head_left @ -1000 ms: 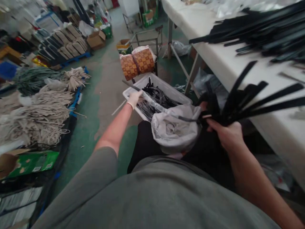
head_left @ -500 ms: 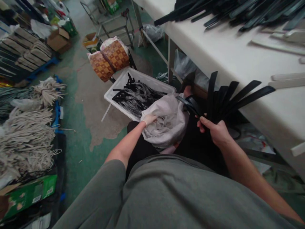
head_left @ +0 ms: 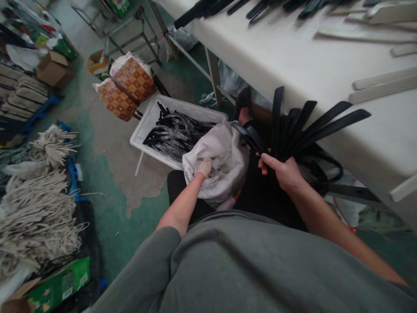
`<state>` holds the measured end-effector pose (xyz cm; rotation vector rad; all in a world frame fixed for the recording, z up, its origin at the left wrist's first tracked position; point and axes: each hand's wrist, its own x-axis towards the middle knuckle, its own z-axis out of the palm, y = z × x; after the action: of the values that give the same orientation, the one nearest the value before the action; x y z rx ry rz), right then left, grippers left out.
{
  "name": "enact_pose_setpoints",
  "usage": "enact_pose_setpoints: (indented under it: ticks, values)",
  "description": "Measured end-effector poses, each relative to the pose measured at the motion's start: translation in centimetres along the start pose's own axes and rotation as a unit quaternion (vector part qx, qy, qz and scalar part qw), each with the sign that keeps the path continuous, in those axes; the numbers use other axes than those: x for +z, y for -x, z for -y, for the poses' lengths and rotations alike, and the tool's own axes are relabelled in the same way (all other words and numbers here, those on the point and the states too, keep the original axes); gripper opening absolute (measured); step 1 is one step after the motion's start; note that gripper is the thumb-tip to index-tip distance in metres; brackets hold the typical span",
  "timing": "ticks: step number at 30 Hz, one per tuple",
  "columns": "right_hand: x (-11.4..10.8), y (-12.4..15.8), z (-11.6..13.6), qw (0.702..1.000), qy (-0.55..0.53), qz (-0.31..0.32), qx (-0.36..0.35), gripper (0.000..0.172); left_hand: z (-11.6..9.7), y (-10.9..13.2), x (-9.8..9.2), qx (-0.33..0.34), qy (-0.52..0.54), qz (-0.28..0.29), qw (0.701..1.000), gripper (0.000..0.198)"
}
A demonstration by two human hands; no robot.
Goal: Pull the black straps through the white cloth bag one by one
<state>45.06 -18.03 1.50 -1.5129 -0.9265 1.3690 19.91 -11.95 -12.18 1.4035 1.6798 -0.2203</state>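
Observation:
My left hand (head_left: 205, 166), which looks pale as if gloved, reaches down into a white woven sack (head_left: 224, 187) in front of my lap. Its fingers are hidden among pale scraps inside, so what they grip does not show. In my right hand (head_left: 283, 170) is a fanned bundle of black straps (head_left: 301, 126), held over my right thigh beside the table edge. The thumb presses on the straps, and their free ends point up and away from me. More black strap loops hang below that hand.
Beyond the sack stands a white plastic bin (head_left: 138, 143) of black strips. A checkered cushion (head_left: 127, 89) is strapped on a frame behind it. The white table (head_left: 260, 56) at right carries black and pale straps. Bundles of pale cords (head_left: 39, 217) lie at left.
My left hand has gone from the sack's left rim deeper into its opening. The right hand keeps hold of the straps. The whole view has shifted slightly.

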Motion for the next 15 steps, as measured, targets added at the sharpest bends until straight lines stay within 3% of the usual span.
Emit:
enact_pose_setpoints:
  ticks: [3, 6, 9, 12, 15]
  values:
    - [0.1, -0.3, -0.3, 1.000, -0.023, 0.010, -0.001, 0.027, 1.6, 3.0, -1.3, 0.001, -0.011, -0.034, 0.999, 0.019]
    - [0.3, -0.8, -0.7, 0.999, -0.036, 0.017, 0.015, 0.027, 3.0, 7.3, -2.1, 0.014, 0.008, -0.086, 0.996, 0.027]
    - [0.2, -1.1, -0.9, 0.997, -0.055, 0.026, 0.046, 0.027, 3.5, 11.9, -2.4, 0.072, 0.219, -0.104, 0.967, 0.035]
    - [0.2, -0.5, -0.6, 0.988, -0.079, 0.106, 0.081, 0.027, 2.6, 15.9, -2.7, 0.104, 0.443, -0.055, 0.889, 0.045]
    - [0.9, 1.2, 0.4, 0.960, -0.076, 0.238, 0.127, 0.031, 0.8, 18.5, -2.8, 0.100, 0.487, -0.027, 0.867, 0.047]
